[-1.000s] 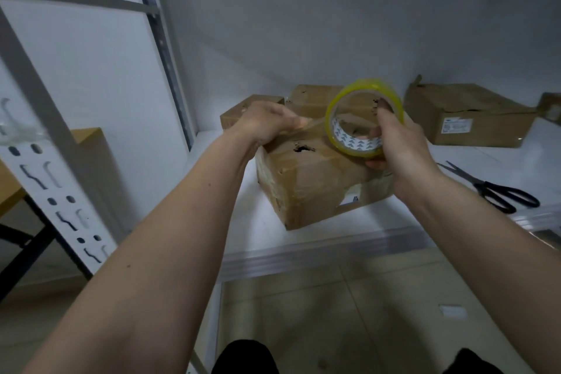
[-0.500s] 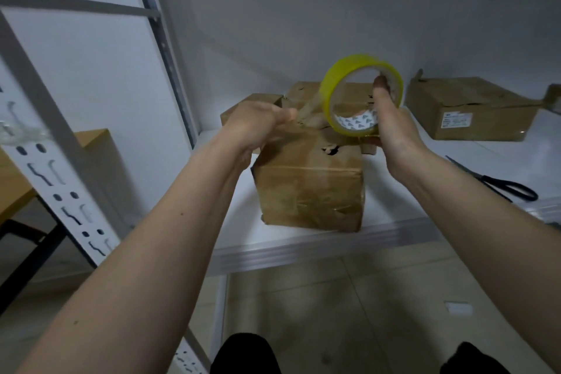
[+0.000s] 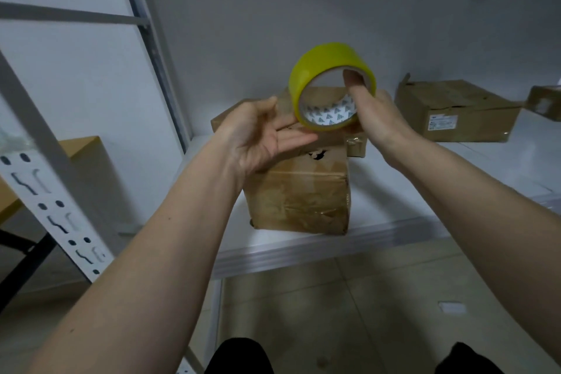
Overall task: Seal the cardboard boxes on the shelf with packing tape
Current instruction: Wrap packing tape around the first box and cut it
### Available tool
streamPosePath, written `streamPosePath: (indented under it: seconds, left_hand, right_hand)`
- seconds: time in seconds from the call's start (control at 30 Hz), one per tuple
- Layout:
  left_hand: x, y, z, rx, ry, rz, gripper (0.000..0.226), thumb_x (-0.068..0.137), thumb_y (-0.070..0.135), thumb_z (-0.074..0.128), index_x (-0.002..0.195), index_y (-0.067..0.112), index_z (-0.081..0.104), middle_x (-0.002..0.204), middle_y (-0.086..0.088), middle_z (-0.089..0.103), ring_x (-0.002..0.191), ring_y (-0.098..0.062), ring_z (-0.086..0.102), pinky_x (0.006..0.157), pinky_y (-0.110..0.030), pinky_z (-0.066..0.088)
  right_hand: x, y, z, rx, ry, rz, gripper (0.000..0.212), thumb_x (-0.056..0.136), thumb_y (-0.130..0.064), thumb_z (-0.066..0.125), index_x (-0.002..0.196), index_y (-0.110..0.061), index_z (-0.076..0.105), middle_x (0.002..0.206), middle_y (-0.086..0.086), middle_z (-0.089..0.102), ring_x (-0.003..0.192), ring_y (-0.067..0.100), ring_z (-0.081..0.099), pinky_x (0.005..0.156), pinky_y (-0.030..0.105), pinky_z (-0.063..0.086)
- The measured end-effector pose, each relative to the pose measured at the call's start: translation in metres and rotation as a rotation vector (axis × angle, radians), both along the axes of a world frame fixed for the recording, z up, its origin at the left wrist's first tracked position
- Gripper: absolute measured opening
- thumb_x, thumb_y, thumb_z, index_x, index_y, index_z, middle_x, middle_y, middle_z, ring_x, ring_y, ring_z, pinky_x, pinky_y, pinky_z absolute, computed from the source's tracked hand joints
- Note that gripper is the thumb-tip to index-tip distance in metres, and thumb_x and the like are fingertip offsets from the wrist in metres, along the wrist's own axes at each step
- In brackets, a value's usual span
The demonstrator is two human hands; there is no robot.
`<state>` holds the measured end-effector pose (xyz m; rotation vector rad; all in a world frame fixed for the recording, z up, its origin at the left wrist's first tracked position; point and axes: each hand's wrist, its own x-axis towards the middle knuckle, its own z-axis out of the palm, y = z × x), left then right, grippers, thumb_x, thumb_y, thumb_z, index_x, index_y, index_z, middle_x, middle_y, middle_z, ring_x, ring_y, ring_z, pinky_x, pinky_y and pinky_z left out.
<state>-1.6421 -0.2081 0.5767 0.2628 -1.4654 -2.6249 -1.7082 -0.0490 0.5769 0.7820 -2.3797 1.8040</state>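
I held the roll of yellow packing tape (image 3: 332,86) up in my right hand (image 3: 381,121), my thumb hooked through its core and my fingers curled round the far side, so the roll stood on edge above the nearest cardboard box (image 3: 299,191). My left hand (image 3: 261,136) lay palm up just beside the roll, fingers straight and spread a little, their tips close under the roll's lower rim; I cannot tell whether they touched it. Both hands hovered over the top of that box, which sat near the front edge of the white shelf (image 3: 379,234), with a torn hole in its top edge. Two more boxes (image 3: 355,143) stood right behind it, mostly hidden by my hands. Another cardboard box (image 3: 458,112) with a white label lay well apart to the right, further back on the shelf.
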Motion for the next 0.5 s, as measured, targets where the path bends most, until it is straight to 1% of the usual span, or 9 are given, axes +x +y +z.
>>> streamPosePath:
  seconds: [0.03,0.07,0.1,0.13,0.2,0.27,0.37,0.43,0.5]
  left_hand:
    - [0.001,0.001,0.001,0.059,0.013,-0.039,0.032,0.106,0.021,0.036,0.110,-0.002,0.058,0.105,-0.029,0.069,0.087,-0.043,0.071,0.074,-0.056,0.055]
    - [0.001,0.003,0.000,0.081,0.019,-0.060,0.032,0.105,0.023,0.040,0.112,-0.003,0.059,0.106,-0.030,0.069,0.087,-0.044,0.071,0.073,-0.058,0.055]
    - [0.002,0.005,0.000,0.094,0.023,-0.065,0.033,0.104,0.024,0.045,0.114,-0.003,0.060,0.104,-0.031,0.069,0.085,-0.045,0.071,0.072,-0.058,0.055]
    - [0.001,0.005,-0.002,0.119,0.026,-0.057,0.034,0.102,0.025,0.048,0.116,-0.004,0.060,0.102,-0.031,0.069,0.085,-0.045,0.071,0.071,-0.057,0.055]
    - [-0.001,0.003,-0.004,0.194,0.029,-0.014,0.034,0.102,0.021,0.051,0.123,-0.004,0.059,0.105,-0.033,0.068,0.093,-0.043,0.069,0.073,-0.057,0.054]
    - [-0.004,-0.003,-0.006,0.264,0.039,0.051,0.031,0.103,0.015,0.050,0.126,-0.005,0.058,0.119,-0.031,0.065,0.106,-0.042,0.064,0.074,-0.058,0.053]
    - [-0.010,-0.010,-0.010,0.321,0.029,0.132,0.023,0.103,0.011,0.046,0.107,-0.006,0.062,0.132,-0.025,0.060,0.124,-0.043,0.055,0.077,-0.060,0.049]
    - [-0.014,-0.010,-0.009,0.314,0.008,0.166,0.025,0.105,0.011,0.040,0.101,-0.003,0.061,0.136,-0.022,0.058,0.127,-0.041,0.053,0.084,-0.054,0.048]
    - [-0.019,-0.010,-0.007,0.271,-0.022,0.212,0.029,0.107,0.013,0.035,0.100,0.000,0.060,0.137,-0.020,0.057,0.128,-0.039,0.053,0.093,-0.051,0.047]
  right_hand:
    - [-0.002,-0.001,0.004,0.017,0.023,0.006,0.051,0.098,-0.054,0.035,0.085,-0.015,0.065,0.088,0.007,0.068,0.082,0.019,0.062,0.075,0.030,0.046]
    - [-0.004,-0.002,0.007,0.048,0.033,0.009,0.046,0.098,-0.054,0.038,0.077,-0.020,0.061,0.079,0.001,0.064,0.075,0.015,0.058,0.071,0.029,0.043]
    - [-0.007,-0.002,0.010,0.078,0.032,0.026,0.043,0.096,-0.054,0.042,0.075,-0.021,0.060,0.075,-0.001,0.061,0.071,0.014,0.056,0.070,0.029,0.042]
    - [-0.010,-0.001,0.012,0.105,0.011,0.059,0.041,0.093,-0.055,0.047,0.077,-0.021,0.062,0.076,0.000,0.063,0.069,0.014,0.056,0.070,0.030,0.043]
    - [-0.016,0.004,0.009,0.168,-0.042,0.121,0.041,0.083,-0.057,0.061,0.093,-0.018,0.067,0.087,0.002,0.067,0.075,0.016,0.061,0.072,0.032,0.048]
    - [-0.021,0.010,0.001,0.269,-0.031,0.137,0.041,0.078,-0.046,0.073,0.103,-0.014,0.067,0.094,0.001,0.067,0.083,0.015,0.063,0.078,0.030,0.052]
    - [-0.024,0.011,-0.012,0.418,0.116,0.149,0.025,0.077,-0.020,0.079,0.100,-0.013,0.070,0.089,-0.004,0.066,0.087,0.011,0.064,0.083,0.026,0.052]
    - [-0.023,0.007,-0.013,0.506,0.254,0.158,0.022,0.077,-0.016,0.079,0.098,-0.012,0.074,0.086,-0.008,0.067,0.083,0.005,0.063,0.079,0.021,0.052]
    - [-0.025,0.004,-0.010,0.575,0.358,0.178,0.024,0.078,-0.018,0.079,0.100,-0.013,0.074,0.087,-0.008,0.067,0.084,0.005,0.063,0.070,0.011,0.045]
